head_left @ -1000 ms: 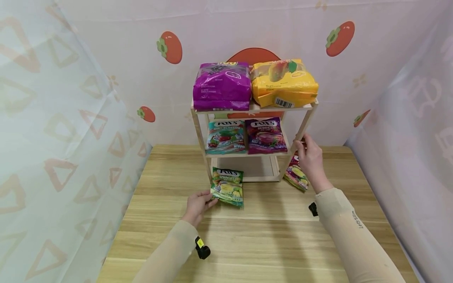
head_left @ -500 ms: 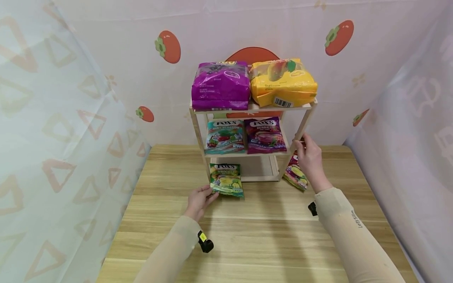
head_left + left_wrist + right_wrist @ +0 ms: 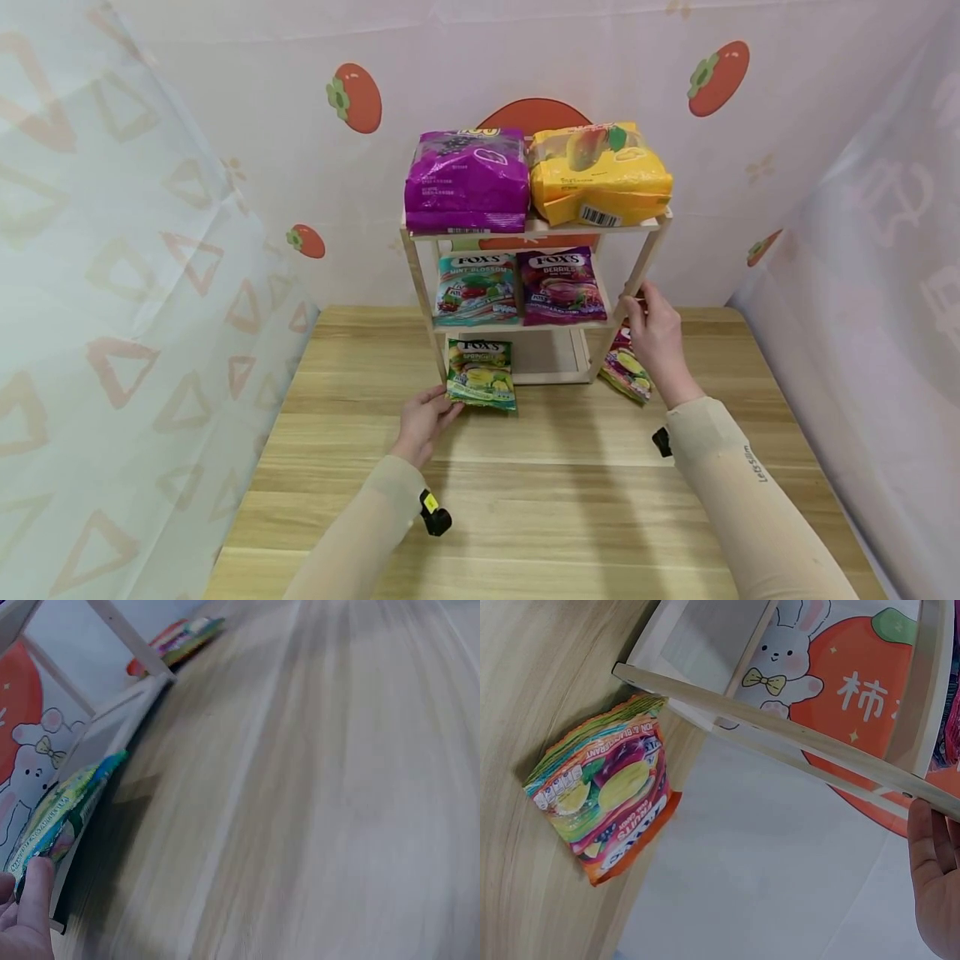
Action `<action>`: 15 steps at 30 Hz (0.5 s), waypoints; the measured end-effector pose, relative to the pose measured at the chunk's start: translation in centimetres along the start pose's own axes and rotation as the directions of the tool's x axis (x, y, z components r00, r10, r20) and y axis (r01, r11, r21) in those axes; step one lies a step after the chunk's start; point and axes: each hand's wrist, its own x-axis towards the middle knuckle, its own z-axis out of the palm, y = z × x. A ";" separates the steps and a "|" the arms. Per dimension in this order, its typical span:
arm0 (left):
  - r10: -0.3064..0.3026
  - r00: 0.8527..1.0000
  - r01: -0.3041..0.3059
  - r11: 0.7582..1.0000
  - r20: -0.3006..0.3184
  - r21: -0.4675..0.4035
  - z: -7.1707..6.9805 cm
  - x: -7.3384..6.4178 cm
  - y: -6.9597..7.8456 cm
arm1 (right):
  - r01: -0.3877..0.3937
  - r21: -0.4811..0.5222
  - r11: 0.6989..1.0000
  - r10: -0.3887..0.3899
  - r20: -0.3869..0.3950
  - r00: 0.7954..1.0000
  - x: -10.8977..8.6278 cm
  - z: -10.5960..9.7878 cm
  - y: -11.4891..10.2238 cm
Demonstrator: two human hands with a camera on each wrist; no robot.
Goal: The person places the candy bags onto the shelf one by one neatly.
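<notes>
My left hand (image 3: pixel 423 421) pinches the lower left corner of a green Fox's candy bag (image 3: pixel 482 379), thumb on top. The bag leans at the front of the lowest tier of a small wooden shelf (image 3: pixel 551 379); in the left wrist view, the bag (image 3: pixel 64 810) is tilted over that tier's front edge. With my right hand (image 3: pixel 657 342) I grip the shelf's right side at middle-tier height. The right wrist view has the fingers (image 3: pixel 921 836) at the wooden post. A Fox's Fruits candy bag (image 3: pixel 615 795) lies on the table beside the shelf's right side.
Atop the shelf sit a purple bag (image 3: pixel 467 183) and a yellow bag (image 3: pixel 600 177). The middle tier bears a teal Mint Blossom bag (image 3: pixel 477 290) and a dark purple Berries bag (image 3: pixel 562 287). Printed cloth (image 3: pixel 247 50) surrounds the wooden table (image 3: pixel 525 517) on the back and sides.
My left hand has moved the green bag away from me, up to the lowest tier's front. The right hand keeps its grip on the shelf.
</notes>
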 end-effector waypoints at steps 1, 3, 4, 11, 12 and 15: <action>-0.002 1.000 0.002 1.000 -0.002 0.024 0.0 0.0 0.0 | 0.000 0.001 1.000 0.000 0.000 1.000 0.0 0.0 0.0; -0.006 1.000 0.006 0.997 -0.007 0.074 -0.2 0.0 0.0 | -0.002 0.005 1.000 0.002 -0.001 1.000 0.0 0.0 0.0; -0.005 1.000 0.005 0.995 -0.006 0.095 -0.2 0.0 0.0 | -0.003 0.008 1.000 0.003 -0.001 1.000 0.0 0.1 0.0; 0.002 1.000 0.001 0.983 -0.014 0.181 -0.5 -0.1 0.0 | -0.001 0.016 1.000 0.001 -0.006 1.000 0.0 0.1 0.0; -0.001 1.000 0.003 0.981 -0.014 0.194 -0.6 -0.1 0.0 | 0.002 0.016 1.000 -0.002 -0.010 1.000 0.0 0.1 0.0; -0.014 1.000 0.017 0.973 -0.012 0.229 -0.4 -0.2 -0.2 | 0.015 0.018 1.000 -0.014 -0.022 1.000 0.1 0.2 0.1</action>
